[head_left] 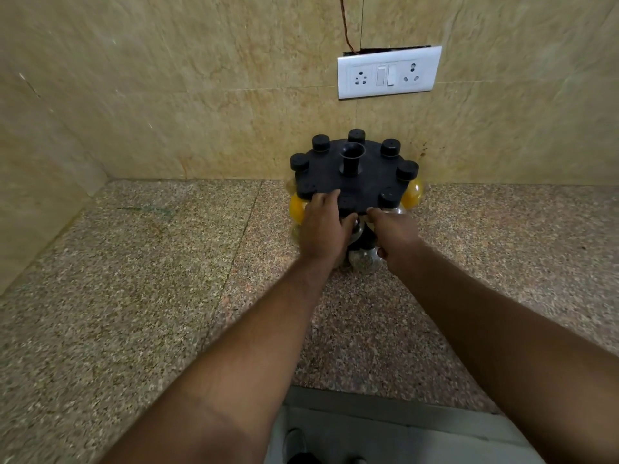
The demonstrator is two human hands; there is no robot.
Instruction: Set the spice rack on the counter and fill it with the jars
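The speckled counter [134, 296] is carrying the black spice rack [368, 182] at its 12 o'clock edge, close to the wall [167, 95]. The left hand [323, 229] is pinching the rack's rim at 7 o'clock, fingers pressed together on the disc and thumb tucked beneath. The right hand [397, 237] is touching the rim at 5 o'clock, though whether its fingers are gripping cannot be told. Black-capped jars [413, 195] are sitting round the disc, with yellow ones showing at 3 and 9 o'clock.
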